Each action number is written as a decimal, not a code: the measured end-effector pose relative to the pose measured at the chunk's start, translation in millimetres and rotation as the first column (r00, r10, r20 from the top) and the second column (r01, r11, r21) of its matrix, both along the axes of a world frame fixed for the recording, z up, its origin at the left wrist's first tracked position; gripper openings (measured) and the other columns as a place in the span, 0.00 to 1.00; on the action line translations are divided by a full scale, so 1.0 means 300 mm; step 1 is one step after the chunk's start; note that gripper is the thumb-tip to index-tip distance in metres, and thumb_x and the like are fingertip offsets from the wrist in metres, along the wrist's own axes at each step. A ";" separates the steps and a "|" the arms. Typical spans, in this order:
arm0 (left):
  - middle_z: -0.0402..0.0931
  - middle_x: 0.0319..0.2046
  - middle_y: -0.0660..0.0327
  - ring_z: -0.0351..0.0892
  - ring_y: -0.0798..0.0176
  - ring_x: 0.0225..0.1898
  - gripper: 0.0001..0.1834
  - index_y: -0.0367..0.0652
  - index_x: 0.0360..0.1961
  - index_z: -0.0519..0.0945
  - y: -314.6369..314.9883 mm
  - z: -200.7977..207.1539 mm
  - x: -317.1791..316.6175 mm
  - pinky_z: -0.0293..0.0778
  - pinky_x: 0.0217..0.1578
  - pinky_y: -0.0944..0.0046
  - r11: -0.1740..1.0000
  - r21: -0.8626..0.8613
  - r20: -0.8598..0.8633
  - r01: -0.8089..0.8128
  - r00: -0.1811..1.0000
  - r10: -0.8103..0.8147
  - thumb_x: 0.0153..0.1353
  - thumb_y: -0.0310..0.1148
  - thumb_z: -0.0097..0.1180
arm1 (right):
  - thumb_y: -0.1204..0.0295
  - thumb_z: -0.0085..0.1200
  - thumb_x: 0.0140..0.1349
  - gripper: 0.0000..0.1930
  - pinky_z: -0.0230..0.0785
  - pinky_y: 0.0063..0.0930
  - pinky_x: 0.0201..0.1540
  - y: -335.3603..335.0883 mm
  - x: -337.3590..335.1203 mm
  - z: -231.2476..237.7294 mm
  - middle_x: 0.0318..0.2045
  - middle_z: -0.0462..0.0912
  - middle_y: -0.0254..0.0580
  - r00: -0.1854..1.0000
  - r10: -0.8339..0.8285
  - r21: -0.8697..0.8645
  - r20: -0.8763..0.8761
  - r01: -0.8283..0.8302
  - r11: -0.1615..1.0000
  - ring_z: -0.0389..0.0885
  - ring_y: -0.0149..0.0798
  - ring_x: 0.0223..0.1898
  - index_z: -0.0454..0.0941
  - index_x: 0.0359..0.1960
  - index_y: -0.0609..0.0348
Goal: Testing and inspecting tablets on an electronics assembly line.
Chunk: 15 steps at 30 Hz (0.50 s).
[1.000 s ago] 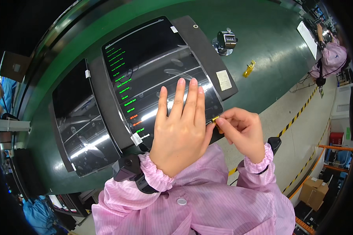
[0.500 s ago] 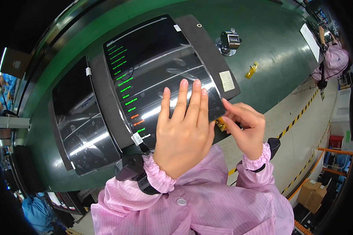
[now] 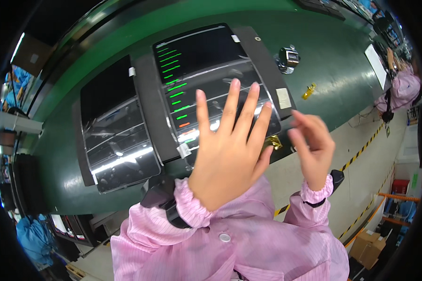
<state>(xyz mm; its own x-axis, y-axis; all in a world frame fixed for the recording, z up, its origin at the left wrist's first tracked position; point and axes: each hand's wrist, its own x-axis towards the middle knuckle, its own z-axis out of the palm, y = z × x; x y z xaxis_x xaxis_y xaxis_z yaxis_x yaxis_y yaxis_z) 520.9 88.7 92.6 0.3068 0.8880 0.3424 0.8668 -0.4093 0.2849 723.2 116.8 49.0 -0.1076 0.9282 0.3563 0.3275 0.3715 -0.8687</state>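
A glossy black display panel (image 3: pixel 211 79) lies on the green work surface (image 3: pixel 333 70), directly under and beyond the left hand (image 3: pixel 229 150). That hand is spread wide and flat, fingers fanned over the panel's near edge; whether the palm presses the glass or hovers just above it cannot be told, and the hand hides the panel's near right corner. Just right of its little finger, a small strip of gold-coloured tape (image 3: pixel 274 142) shows at the panel's edge, partly covered. The right hand (image 3: pixel 314 145) is just beside that strip, fingers loosely curled and blurred, holding nothing that can be made out.

Past the left fingertips, a column of short green bars (image 3: pixel 173 82) glows on the panel. A pale rectangular label (image 3: pixel 283 98) sits on the dark frame beyond the right hand. To the left of the left hand lies a second black panel (image 3: pixel 115 131). Farther beyond the right hand stand a small metal counter (image 3: pixel 288 58) and a yellow scrap (image 3: pixel 308 91).
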 end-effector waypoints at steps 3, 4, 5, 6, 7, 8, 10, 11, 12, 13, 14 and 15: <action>0.65 0.66 0.49 0.56 0.41 0.71 0.27 0.42 0.61 0.72 -0.071 0.071 -0.131 0.36 0.69 0.33 0.980 0.111 -0.015 -0.163 0.986 0.166 0.57 0.31 0.53 | 0.77 0.60 0.55 0.16 0.66 0.34 0.48 -0.017 -0.042 0.058 0.46 0.79 0.42 0.959 -0.055 0.253 0.278 -0.018 0.967 0.71 0.42 0.47 0.83 0.47 0.58; 0.66 0.66 0.49 0.56 0.42 0.71 0.26 0.41 0.60 0.72 -0.099 0.077 -0.188 0.37 0.70 0.35 0.962 0.157 -0.020 -0.223 0.973 0.229 0.58 0.29 0.50 | 0.73 0.61 0.55 0.16 0.64 0.38 0.52 -0.019 -0.068 0.067 0.49 0.77 0.42 0.918 -0.023 0.298 0.396 -0.105 0.949 0.69 0.47 0.52 0.83 0.46 0.56; 0.68 0.65 0.50 0.57 0.42 0.71 0.25 0.40 0.60 0.72 -0.137 0.083 -0.245 0.38 0.70 0.37 0.938 0.183 -0.045 -0.295 0.951 0.307 0.59 0.29 0.49 | 0.68 0.63 0.53 0.18 0.58 0.42 0.59 -0.020 -0.109 0.078 0.54 0.74 0.43 0.861 0.004 0.288 0.509 -0.174 0.942 0.64 0.51 0.57 0.83 0.47 0.52; 0.69 0.64 0.50 0.58 0.43 0.71 0.24 0.39 0.60 0.72 -0.168 0.081 -0.294 0.39 0.70 0.39 0.912 0.211 -0.066 -0.351 0.926 0.371 0.60 0.28 0.47 | 0.63 0.66 0.52 0.22 0.53 0.45 0.62 -0.022 -0.143 0.082 0.58 0.71 0.43 0.826 0.040 0.253 0.562 -0.218 0.942 0.62 0.52 0.60 0.82 0.50 0.49; 0.69 0.64 0.51 0.58 0.43 0.71 0.26 0.40 0.60 0.72 -0.199 0.072 -0.340 0.39 0.70 0.38 0.896 0.208 -0.046 -0.393 0.911 0.411 0.59 0.27 0.48 | 0.59 0.67 0.51 0.24 0.52 0.46 0.63 -0.025 -0.172 0.085 0.59 0.70 0.43 0.804 0.038 0.250 0.594 -0.229 0.941 0.62 0.52 0.62 0.82 0.51 0.48; 0.68 0.64 0.51 0.58 0.43 0.71 0.27 0.41 0.61 0.71 -0.241 0.066 -0.388 0.39 0.70 0.36 0.869 0.206 -0.029 -0.449 0.885 0.464 0.57 0.26 0.49 | 0.56 0.67 0.50 0.26 0.50 0.47 0.63 -0.025 -0.204 0.089 0.61 0.69 0.43 0.782 0.048 0.248 0.621 -0.254 0.935 0.61 0.53 0.63 0.81 0.52 0.47; 0.68 0.65 0.52 0.58 0.43 0.71 0.25 0.40 0.62 0.71 -0.295 0.047 -0.461 0.39 0.70 0.37 0.816 0.210 -0.030 -0.539 0.831 0.556 0.61 0.26 0.48 | 0.50 0.67 0.48 0.30 0.48 0.49 0.64 -0.025 -0.221 0.081 0.63 0.68 0.43 0.756 0.022 0.267 0.654 -0.257 0.929 0.59 0.52 0.65 0.80 0.53 0.46; 0.67 0.65 0.51 0.58 0.44 0.71 0.24 0.38 0.62 0.70 -0.317 0.039 -0.492 0.42 0.70 0.41 0.788 0.200 -0.058 -0.582 0.796 0.602 0.64 0.28 0.46 | 0.47 0.66 0.49 0.30 0.47 0.49 0.64 -0.024 -0.222 0.082 0.63 0.68 0.43 0.742 0.000 0.270 0.671 -0.244 0.932 0.59 0.53 0.65 0.80 0.53 0.46; 0.67 0.65 0.49 0.59 0.46 0.70 0.22 0.36 0.62 0.70 -0.336 0.029 -0.520 0.45 0.71 0.44 0.758 0.190 -0.087 -0.623 0.759 0.645 0.67 0.29 0.44 | 0.44 0.64 0.49 0.31 0.47 0.49 0.65 -0.022 -0.218 0.083 0.63 0.68 0.43 0.726 -0.022 0.273 0.687 -0.230 0.934 0.59 0.53 0.65 0.80 0.53 0.46; 0.67 0.65 0.49 0.59 0.46 0.70 0.22 0.36 0.62 0.70 -0.352 0.013 -0.550 0.45 0.71 0.44 0.754 0.192 -0.084 -0.628 0.755 0.650 0.67 0.29 0.44 | 0.41 0.62 0.50 0.32 0.45 0.50 0.66 -0.020 -0.197 0.083 0.63 0.68 0.44 0.774 -0.041 0.297 0.632 -0.193 0.935 0.60 0.53 0.65 0.80 0.52 0.48; 0.65 0.66 0.48 0.59 0.46 0.71 0.23 0.35 0.63 0.68 -0.370 -0.009 -0.579 0.47 0.70 0.47 0.732 0.151 0.020 -0.664 0.743 0.669 0.69 0.30 0.43 | 0.42 0.60 0.55 0.31 0.48 0.48 0.66 -0.015 -0.169 0.073 0.62 0.69 0.45 0.807 -0.076 0.323 0.586 -0.147 0.935 0.60 0.53 0.65 0.79 0.51 0.53; 0.63 0.67 0.48 0.58 0.47 0.71 0.24 0.35 0.65 0.66 -0.390 -0.027 -0.607 0.48 0.70 0.49 0.713 0.106 0.125 -0.693 0.720 0.682 0.71 0.32 0.42 | 0.46 0.59 0.57 0.29 0.50 0.47 0.66 -0.007 -0.141 0.065 0.61 0.70 0.46 0.844 -0.084 0.306 0.530 -0.098 0.947 0.61 0.53 0.65 0.77 0.53 0.55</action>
